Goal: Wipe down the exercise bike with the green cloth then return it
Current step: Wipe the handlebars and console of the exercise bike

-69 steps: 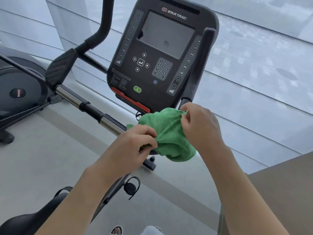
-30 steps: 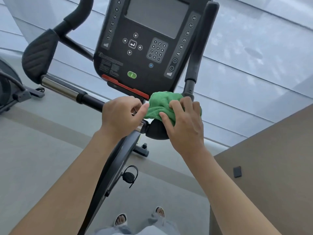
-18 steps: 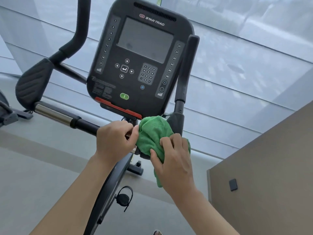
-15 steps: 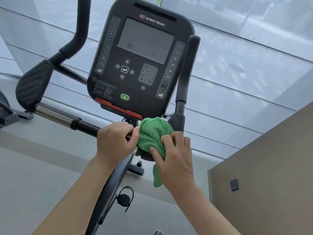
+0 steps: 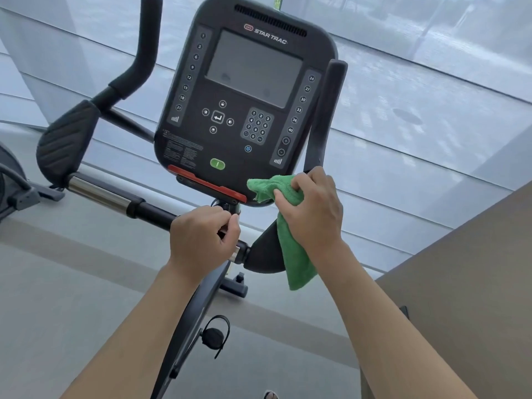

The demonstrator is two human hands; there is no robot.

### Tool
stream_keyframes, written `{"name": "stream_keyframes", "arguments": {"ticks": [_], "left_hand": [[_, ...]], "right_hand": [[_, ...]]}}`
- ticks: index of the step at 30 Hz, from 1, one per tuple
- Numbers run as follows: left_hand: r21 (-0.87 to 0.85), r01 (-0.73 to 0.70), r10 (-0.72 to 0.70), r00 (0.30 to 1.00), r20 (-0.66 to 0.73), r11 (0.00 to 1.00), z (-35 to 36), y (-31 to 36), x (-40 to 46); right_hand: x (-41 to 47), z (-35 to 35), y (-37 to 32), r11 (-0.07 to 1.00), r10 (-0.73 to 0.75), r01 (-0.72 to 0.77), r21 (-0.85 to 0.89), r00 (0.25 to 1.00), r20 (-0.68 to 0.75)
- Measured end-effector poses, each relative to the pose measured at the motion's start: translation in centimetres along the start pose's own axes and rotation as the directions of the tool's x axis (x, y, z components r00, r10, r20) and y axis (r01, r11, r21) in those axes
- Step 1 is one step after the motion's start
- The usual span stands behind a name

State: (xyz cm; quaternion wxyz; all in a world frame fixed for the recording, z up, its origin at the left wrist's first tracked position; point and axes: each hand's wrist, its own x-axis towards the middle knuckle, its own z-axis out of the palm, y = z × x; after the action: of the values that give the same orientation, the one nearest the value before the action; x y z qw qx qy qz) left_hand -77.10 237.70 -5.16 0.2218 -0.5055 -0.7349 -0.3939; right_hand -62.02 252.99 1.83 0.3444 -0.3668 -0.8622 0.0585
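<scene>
Both forearms are bare from the bottom edge of the view up to the wrists, with no sleeve, watch or band showing on either. The left hand and the right hand wear no gloves and no rings. A sandalled foot shows at the bottom edge, mostly cut off.

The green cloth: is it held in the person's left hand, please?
No, the right hand grips the green cloth; the left hand holds the handlebar.

Bunched green cloth presses the exercise bike console's lower right corner, tail hanging.
</scene>
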Motion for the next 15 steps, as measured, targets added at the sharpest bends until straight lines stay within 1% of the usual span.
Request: {"name": "stream_keyframes", "arguments": {"ticks": [6,11,15], "left_hand": [[-0.011,-0.003,0.003,1.000,-0.004,1.000,-0.2,0.1,0.0],[-0.032,0.000,-0.002,0.998,-0.062,0.999,-0.1,0.0,0.0],[-0.041,-0.015,0.012,0.996,-0.086,0.999,0.1,-0.1,-0.1]], "right_hand": [[-3.6,-0.9,-0.6,0.996,-0.062,0.061,-0.072,0.998,-0.008],[-8.7,-1.4,-0.8,0.997,-0.081,0.081,-0.017,0.997,-0.010],[-9.2,-1.4,-0.9,0.997,-0.077,0.077,0.032,0.997,-0.014]]}}
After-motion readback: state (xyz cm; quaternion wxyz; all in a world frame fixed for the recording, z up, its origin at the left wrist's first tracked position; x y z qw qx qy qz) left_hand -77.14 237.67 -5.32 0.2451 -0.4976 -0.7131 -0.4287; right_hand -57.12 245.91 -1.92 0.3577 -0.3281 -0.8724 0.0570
